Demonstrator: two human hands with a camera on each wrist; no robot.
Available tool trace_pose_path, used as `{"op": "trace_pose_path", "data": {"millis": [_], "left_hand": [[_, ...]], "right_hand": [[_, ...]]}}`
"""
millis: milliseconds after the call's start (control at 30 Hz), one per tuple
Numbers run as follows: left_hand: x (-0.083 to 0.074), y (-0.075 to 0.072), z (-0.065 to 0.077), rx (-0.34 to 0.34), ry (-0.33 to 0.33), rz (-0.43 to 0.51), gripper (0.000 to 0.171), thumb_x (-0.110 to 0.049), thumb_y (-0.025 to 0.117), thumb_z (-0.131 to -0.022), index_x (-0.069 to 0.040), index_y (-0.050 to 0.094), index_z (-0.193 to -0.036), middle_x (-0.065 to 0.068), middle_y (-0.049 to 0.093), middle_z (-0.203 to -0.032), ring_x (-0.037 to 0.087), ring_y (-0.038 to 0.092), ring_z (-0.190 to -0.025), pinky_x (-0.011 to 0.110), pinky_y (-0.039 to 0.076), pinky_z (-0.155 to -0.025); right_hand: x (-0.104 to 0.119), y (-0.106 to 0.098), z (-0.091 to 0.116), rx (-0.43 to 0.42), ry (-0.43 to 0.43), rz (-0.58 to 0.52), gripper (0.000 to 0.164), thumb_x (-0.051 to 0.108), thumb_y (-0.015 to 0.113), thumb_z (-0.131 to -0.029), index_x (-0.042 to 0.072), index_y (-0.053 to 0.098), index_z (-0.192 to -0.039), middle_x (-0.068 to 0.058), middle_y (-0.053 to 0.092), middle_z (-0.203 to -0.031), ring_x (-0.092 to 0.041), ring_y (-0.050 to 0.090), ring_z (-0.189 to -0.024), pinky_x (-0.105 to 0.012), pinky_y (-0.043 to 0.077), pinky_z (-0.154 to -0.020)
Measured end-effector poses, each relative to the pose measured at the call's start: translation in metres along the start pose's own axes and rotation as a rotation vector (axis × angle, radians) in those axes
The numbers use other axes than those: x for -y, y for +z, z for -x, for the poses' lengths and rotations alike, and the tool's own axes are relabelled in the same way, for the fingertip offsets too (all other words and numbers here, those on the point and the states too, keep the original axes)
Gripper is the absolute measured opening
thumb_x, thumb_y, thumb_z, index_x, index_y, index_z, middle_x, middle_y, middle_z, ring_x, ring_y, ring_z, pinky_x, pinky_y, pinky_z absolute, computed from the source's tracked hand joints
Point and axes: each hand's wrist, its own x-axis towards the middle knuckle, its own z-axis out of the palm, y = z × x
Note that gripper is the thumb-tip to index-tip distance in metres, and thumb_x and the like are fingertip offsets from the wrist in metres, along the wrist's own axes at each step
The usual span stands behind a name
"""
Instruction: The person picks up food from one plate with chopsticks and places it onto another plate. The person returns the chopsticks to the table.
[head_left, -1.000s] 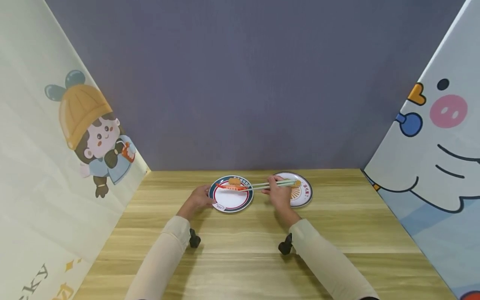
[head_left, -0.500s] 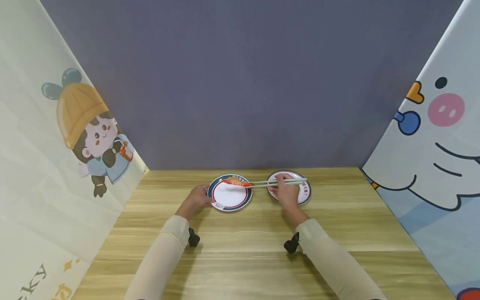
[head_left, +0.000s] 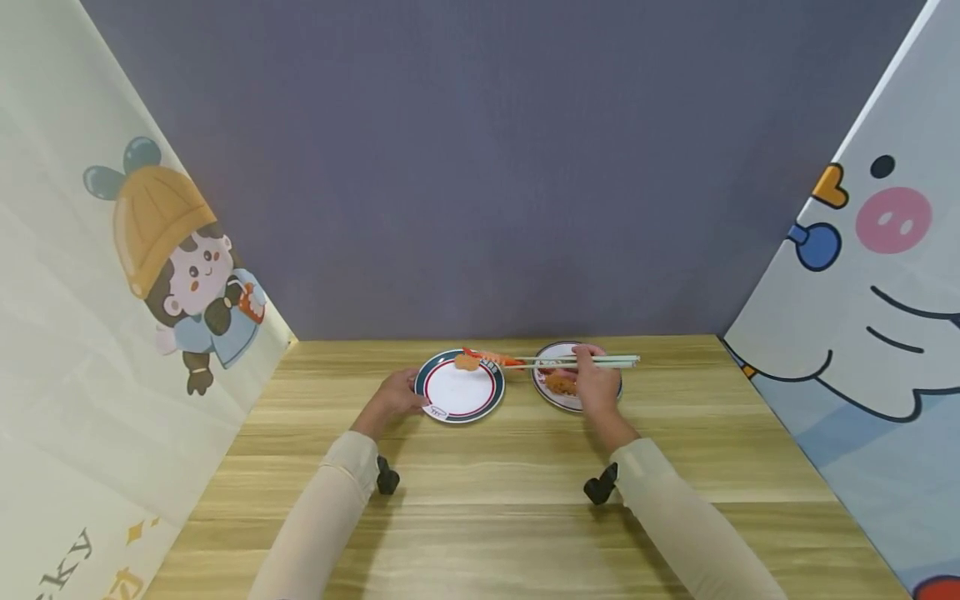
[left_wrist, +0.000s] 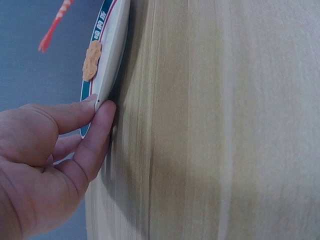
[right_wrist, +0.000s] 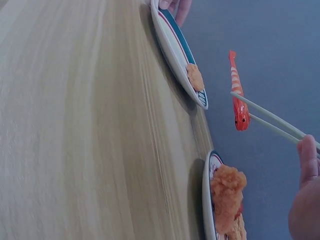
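A round white plate (head_left: 457, 398) with a dark teal rim stands at the back of the table, left of centre. My left hand (head_left: 400, 395) pinches its near-left edge, thumb on top and fingers beneath, as the left wrist view shows. One small orange-brown fried piece (left_wrist: 91, 61) lies near the far side of that plate. My right hand (head_left: 597, 389) grips pale green chopsticks (right_wrist: 275, 119), whose tips hold a red prawn (right_wrist: 240, 115) with white bands. The prawn hangs in the air, above and between the two plates.
To the right stands a second white plate (head_left: 570, 407), dark-rimmed, partly hidden under my right hand. It bears a crumbed fried piece (right_wrist: 227, 190) and other food. A grey-blue wall (head_left: 495, 167) rises behind the table; printed panels (head_left: 862, 333) close the sides.
The prawn has risen off the left plate and moved right in the chopsticks. My right hand has shifted right, uncovering fried food on the right plate. The left hand keeps its place.
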Motion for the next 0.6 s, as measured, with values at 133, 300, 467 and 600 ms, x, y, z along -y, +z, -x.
{"op": "trace_pose_path", "data": {"millis": [133, 300, 467, 600], "left_hand": [[0.003, -0.001, -0.004, 0.022, 0.029, -0.001, 0.076, 0.014, 0.075, -0.080, 0.010, 0.040, -0.148, 0.037, 0.063, -0.125, 0.028, 0.072, -0.084, 0.035, 0.066, -0.072], [0.000, 0.001, -0.001, -0.008, -0.029, -0.025, 0.077, 0.013, 0.071, -0.085, 0.005, 0.038, -0.153, 0.035, 0.058, -0.136, 0.030, 0.072, -0.094, 0.033, 0.065, -0.078], [-0.005, 0.003, 0.002, -0.019, -0.037, -0.046, 0.076, 0.012, 0.070, -0.087, 0.005, 0.035, -0.154, 0.036, 0.055, -0.139, 0.026, 0.071, -0.092, 0.029, 0.065, -0.075], [-0.004, 0.004, 0.002, -0.019, -0.034, -0.053, 0.077, 0.011, 0.070, -0.087, 0.004, 0.035, -0.155, 0.036, 0.056, -0.138, 0.025, 0.071, -0.091, 0.029, 0.065, -0.075]], "right_hand": [[0.003, -0.008, -0.004, -0.014, 0.019, 0.036, 0.032, 0.023, 0.058, -0.102, -0.006, 0.065, -0.112, 0.004, 0.070, -0.081, -0.011, 0.070, -0.053, -0.028, 0.064, -0.059], [0.006, -0.017, -0.007, -0.047, 0.018, 0.034, 0.026, 0.021, 0.057, -0.101, -0.003, 0.065, -0.108, -0.002, 0.072, -0.084, -0.012, 0.071, -0.053, -0.036, 0.065, -0.066], [0.008, -0.024, -0.011, -0.064, -0.018, -0.022, 0.019, 0.015, 0.056, -0.101, -0.002, 0.065, -0.101, -0.004, 0.071, -0.081, -0.017, 0.072, -0.055, -0.042, 0.065, -0.069], [0.009, -0.031, -0.013, -0.077, -0.011, -0.049, 0.019, 0.015, 0.055, -0.102, -0.002, 0.064, -0.103, 0.000, 0.072, -0.082, -0.020, 0.073, -0.057, -0.043, 0.064, -0.072]]}}
